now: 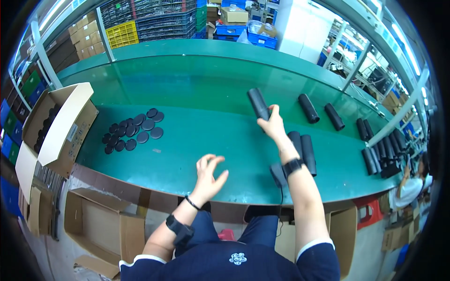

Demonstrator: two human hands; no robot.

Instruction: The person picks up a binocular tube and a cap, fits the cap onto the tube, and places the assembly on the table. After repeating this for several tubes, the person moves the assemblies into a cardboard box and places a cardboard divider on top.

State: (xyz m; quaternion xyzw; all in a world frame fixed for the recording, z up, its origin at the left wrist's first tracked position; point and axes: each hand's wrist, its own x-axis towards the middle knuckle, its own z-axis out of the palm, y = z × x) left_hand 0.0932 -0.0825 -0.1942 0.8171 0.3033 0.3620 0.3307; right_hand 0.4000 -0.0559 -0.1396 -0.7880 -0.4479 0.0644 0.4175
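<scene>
My right hand (273, 122) is closed round the lower end of a black cylinder (258, 102), raised and tilted over the green work surface. Close to the table's front edge, my left hand (210, 176) hangs with its fingers apart and nothing in them. Several round black discs (143, 136) lie in a loose cluster to the left. Beneath and beside my right forearm, two more black cylinders (307, 152) lie side by side, one partly hidden by the arm. A small dark device with a cable (278, 175) sits by my right wrist.
An open cardboard box (70, 126) with dark parts stands at the table's left end. Further right are loose black cylinders (308, 108) and a larger group (382, 152). Below the front edge is another open carton (96, 225). A person (408, 191) sits at the far right.
</scene>
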